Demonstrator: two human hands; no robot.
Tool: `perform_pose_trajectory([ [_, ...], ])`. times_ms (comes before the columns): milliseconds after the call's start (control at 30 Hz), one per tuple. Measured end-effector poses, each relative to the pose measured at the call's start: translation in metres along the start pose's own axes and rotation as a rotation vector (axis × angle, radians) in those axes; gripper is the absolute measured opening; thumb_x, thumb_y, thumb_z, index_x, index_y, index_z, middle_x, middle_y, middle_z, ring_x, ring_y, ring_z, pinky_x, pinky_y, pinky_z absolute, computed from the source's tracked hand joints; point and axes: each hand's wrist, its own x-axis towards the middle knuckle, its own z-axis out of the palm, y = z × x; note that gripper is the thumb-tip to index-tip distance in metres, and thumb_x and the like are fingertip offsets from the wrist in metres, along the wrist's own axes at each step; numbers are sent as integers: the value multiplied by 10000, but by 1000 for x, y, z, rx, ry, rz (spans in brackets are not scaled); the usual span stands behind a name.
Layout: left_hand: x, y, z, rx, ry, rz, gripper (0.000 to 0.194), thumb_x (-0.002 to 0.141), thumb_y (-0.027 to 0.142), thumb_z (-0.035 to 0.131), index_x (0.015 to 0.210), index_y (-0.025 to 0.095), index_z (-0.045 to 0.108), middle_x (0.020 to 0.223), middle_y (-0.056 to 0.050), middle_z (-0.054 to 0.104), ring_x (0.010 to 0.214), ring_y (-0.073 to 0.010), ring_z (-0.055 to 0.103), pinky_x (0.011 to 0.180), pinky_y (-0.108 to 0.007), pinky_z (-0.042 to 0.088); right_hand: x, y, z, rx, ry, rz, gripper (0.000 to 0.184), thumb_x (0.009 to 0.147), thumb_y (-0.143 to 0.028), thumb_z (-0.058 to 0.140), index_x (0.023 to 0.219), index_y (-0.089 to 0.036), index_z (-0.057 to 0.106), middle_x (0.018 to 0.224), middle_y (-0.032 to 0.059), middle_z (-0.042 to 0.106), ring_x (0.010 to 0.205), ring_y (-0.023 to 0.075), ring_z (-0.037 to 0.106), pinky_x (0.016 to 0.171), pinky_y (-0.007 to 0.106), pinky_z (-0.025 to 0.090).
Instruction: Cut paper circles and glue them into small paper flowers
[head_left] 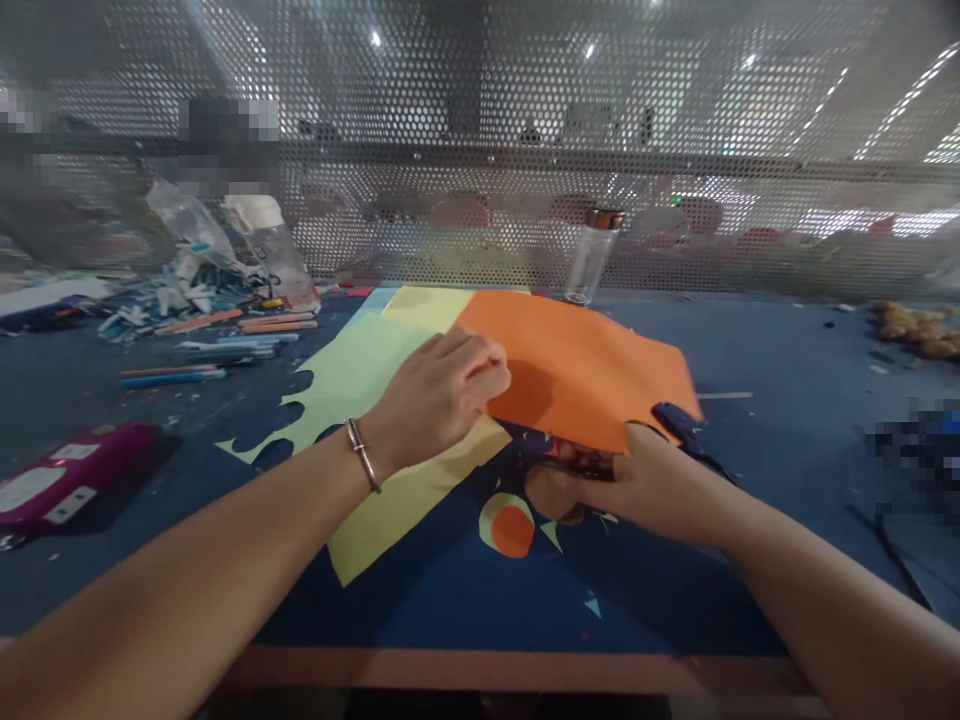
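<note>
My left hand (442, 395) pinches the left edge of an orange paper sheet (577, 365) and holds it slightly raised above the dark blue mat (450, 590). My right hand (637, 480) is closed around dark-handled scissors (679, 425) at the sheet's near edge; the blades are hidden under the paper. Beneath lie a pale yellow sheet (397, 500) and a light green sheet (345, 375) with scalloped cut-outs. A small round piece, orange on pale green (508, 525), lies on the mat near my right hand.
Pencils and pens (217, 345) and plastic clutter lie at the back left. A magenta case (67, 475) sits at the left. A clear bottle (592, 255) stands before the perforated metal screen (675, 120). Brown bits (915, 330) lie at far right. Small paper scraps (592, 605) dot the mat.
</note>
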Motion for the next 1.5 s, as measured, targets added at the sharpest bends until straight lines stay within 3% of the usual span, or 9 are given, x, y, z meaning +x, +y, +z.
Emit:
perform_pose_trajectory([
  [67,-1,-3,9,-13,-155,-101,244,816,-35,453,823,193,541,1001,-83,627,889,-217,537,701,-333,493,1,-2,-1,-36,-63,11,333,831,-414,666,633,-200,506,595,-8,520,531,120,454,475,264,313],
  [167,-4,-9,16,18,-252,-290,262,824,-27,407,815,184,564,989,-93,596,929,-228,530,558,-285,403,3,-3,-3,-3,-154,-45,239,878,-366,611,718,-198,554,680,-10,576,593,122,480,535,259,355],
  [333,-12,-19,16,118,-501,-436,262,835,-6,415,782,188,582,953,-106,577,930,-253,506,619,-322,422,4,3,-4,11,-171,-52,218,896,-350,581,744,-194,583,692,-9,598,623,130,486,572,267,364],
  [567,-17,-31,11,124,-576,-590,266,795,-19,442,869,192,587,986,-138,564,946,-287,508,557,-307,403,7,3,-9,7,-168,-39,290,885,-416,584,720,-179,612,648,-18,555,598,124,444,554,270,332],
  [967,-24,-40,3,77,-768,-521,216,726,-12,485,755,180,579,850,-98,573,681,-198,532,500,-293,311,13,10,-21,64,17,53,334,842,-501,595,722,-191,626,567,-36,508,536,121,413,537,269,316],
  [1133,-25,-35,-1,98,-788,-508,282,736,-32,475,872,166,621,962,-150,632,872,-286,608,535,-308,364,16,14,-17,-75,12,56,323,875,-471,581,717,-195,635,587,-16,566,542,134,461,540,278,319],
  [1267,-16,-19,1,105,-708,-490,369,815,-25,406,1046,153,633,1077,-168,641,1028,-315,595,661,-350,454,15,13,-15,-268,101,81,281,878,-434,577,718,-208,630,599,-4,571,559,151,482,533,285,298],
  [1400,-9,-1,10,-92,-545,-501,241,943,157,455,1110,156,627,1146,-142,660,1097,-297,593,789,-379,506,12,9,-14,-299,129,83,257,883,-420,579,734,-214,618,627,2,602,573,156,511,541,282,306],
  [1500,-9,7,18,-201,-506,-509,294,958,297,519,1206,159,596,1220,-138,663,1158,-303,586,843,-393,514,8,6,-12,-314,102,45,271,893,-416,566,715,-214,591,611,0,592,554,151,504,540,283,296],
])
